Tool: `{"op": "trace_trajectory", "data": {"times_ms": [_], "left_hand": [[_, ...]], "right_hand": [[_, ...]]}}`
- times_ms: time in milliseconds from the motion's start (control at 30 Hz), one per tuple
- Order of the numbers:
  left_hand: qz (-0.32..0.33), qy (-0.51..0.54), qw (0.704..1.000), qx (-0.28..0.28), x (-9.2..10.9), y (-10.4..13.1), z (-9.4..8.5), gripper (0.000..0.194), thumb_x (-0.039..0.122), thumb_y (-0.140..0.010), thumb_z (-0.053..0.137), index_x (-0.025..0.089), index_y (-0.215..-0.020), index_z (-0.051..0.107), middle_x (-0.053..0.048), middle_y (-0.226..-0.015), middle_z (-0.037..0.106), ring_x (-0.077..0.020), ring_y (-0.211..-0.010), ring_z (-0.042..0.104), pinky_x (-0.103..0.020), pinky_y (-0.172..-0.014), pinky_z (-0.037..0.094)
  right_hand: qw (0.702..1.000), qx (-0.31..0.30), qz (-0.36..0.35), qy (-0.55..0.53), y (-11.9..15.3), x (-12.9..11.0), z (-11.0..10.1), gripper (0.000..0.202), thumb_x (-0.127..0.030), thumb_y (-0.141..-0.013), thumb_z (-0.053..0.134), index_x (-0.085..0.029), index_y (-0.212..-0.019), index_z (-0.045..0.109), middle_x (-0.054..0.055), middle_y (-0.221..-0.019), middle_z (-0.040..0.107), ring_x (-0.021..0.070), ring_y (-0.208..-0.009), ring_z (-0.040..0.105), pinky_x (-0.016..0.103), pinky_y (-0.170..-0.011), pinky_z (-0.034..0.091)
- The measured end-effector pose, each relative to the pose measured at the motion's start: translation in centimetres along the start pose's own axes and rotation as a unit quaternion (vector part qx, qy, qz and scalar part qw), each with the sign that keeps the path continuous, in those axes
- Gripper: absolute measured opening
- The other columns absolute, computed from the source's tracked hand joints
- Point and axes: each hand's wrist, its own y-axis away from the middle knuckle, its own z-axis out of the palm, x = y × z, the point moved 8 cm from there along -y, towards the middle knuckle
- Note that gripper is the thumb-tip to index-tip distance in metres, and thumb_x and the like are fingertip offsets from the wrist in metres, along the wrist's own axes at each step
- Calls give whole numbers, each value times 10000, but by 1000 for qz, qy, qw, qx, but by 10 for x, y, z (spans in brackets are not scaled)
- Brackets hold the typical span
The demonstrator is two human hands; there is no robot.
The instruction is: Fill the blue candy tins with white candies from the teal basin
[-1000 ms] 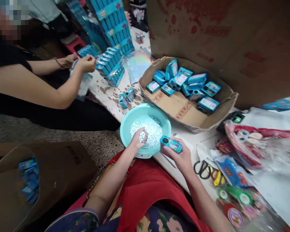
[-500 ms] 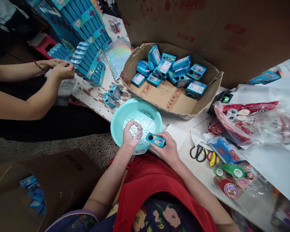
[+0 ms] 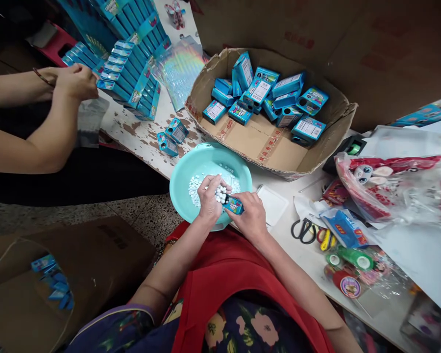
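Observation:
My left hand is cupped round a heap of small white candies over the turquoise basin. In my right hand is a small blue box, its end with the round hole turned toward the candies and against the fingers of my left hand. More white pieces lie in the bottom of the basin. Beyond the basin, two blue boxes rest on the worn white table.
An open carton behind the basin holds several blue boxes. Stacked blue packs stand at the back left, beside another person's hands. Scissors, tape rolls and plastic bags lie on the right.
My left hand has moved right with its candies and now meets the box's end. My right hand has shifted slightly left with the box. The other person's hands have moved left.

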Motion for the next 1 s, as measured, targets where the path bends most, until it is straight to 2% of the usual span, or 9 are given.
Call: {"op": "trace_trajectory", "data": {"times_ms": [100,200,333,500,700,900,1000], "left_hand": [[-3,-7,1000,-4,2,2,3,224,330,-800,658,170,-720,524,36,-547,515,-120,-520,583,-240,-565,478],[-7,-19,1000,-7,3,3,2,287,377,-805,660,161,-678,521,10,-599,562,-116,-525,584,-238,-551,475],[-43,-20,998,-38,0,3,2,321,411,-795,673,163,-656,524,11,-575,548,-117,-545,588,-236,-564,476],[-42,-31,996,-69,4,1,1,337,393,-802,676,157,-625,514,13,-558,530,-108,-545,578,-229,-570,465],[-76,-64,990,-103,7,-7,4,280,419,-780,692,171,-786,563,40,-504,509,-115,-491,567,-220,-529,446],[-98,-78,978,-170,7,-12,9,246,403,-802,655,175,-817,563,39,-508,516,-99,-431,512,-213,-473,399],[-84,-87,979,-167,8,-15,7,216,375,-813,640,173,-799,566,37,-506,506,-104,-454,525,-218,-497,408]], "right_hand": [[1000,2,9,-17,3,0,-1,293,-315,-763,735,-230,-1033,658,51,-941,668,255,-906,560,361,-786,433],[999,11,28,-27,6,1,0,284,-324,-762,733,-219,-1014,656,54,-925,664,252,-890,567,361,-777,439],[998,15,55,-29,10,0,6,255,-319,-755,730,-227,-980,650,52,-916,667,252,-880,579,364,-780,446],[995,32,85,-49,14,-4,7,279,-304,-744,740,-225,-994,643,52,-938,673,252,-896,591,373,-797,461],[991,54,107,-57,17,-11,11,265,-302,-758,728,-229,-999,643,53,-937,674,250,-898,593,376,-798,464],[986,84,128,-67,17,-10,19,298,-298,-736,762,-234,-1006,656,46,-944,679,251,-904,592,375,-800,461],[981,99,139,-91,17,-8,20,294,-295,-737,763,-238,-1006,657,45,-957,683,249,-915,597,379,-820,462]]}}
